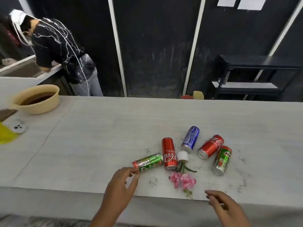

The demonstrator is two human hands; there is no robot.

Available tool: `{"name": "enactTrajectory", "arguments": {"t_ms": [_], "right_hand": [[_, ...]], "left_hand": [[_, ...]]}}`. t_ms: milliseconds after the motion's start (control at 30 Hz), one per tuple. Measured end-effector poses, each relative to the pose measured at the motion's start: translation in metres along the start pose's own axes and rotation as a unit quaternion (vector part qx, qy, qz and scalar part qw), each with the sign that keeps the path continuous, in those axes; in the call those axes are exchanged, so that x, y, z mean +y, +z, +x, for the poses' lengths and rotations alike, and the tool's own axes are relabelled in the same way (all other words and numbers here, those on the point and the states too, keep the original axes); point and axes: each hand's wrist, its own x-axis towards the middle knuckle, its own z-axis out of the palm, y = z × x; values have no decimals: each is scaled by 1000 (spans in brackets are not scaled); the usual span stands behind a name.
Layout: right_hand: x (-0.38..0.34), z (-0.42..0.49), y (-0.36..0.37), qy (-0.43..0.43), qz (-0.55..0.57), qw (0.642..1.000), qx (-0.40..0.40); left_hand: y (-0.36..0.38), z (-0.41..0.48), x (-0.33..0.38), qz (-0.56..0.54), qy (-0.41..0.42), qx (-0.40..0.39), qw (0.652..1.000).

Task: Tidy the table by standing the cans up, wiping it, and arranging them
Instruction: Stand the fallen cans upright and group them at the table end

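Several cans lie on their sides on the pale table point(101, 128): a green can point(148, 162), a red cola can point(169, 154), a blue can point(191, 139), a second red cola can point(211, 146) and a green-and-red can point(222, 160). A small white pot point(182, 156) is tipped over with pink flowers point(182, 180) spilling toward me. Dark specks of dirt point(153, 181) are scattered around them. My left hand point(122, 184) has its fingertips at the near end of the green can, fingers apart. At the table's near edge hovers my right hand point(221, 203), empty with fingers loosely spread.
A beige bowl point(35, 99) of dark liquid stands at the far left. Next to it are a yellow cloth point(6, 135) and a round white lid point(18, 126). A person in a dark top point(57, 51) leans over a counter behind. A black shelf point(255, 76) stands at the back right.
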Motion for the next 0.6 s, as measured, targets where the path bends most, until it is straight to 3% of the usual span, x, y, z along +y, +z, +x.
{"name": "enactTrajectory", "arguments": {"t_ms": [267, 500, 600], "right_hand": [[-19, 30, 7, -51, -2, 999, -8], [-5, 78, -25, -58, -40, 993, 99], [4, 103, -35, -30, -97, 990, 96]], "left_hand": [[6, 46, -19, 65, -3, -42, 997], [23, 55, -29, 91, -40, -80, 992], [27, 57, -29, 108, -45, -69, 991]]}}
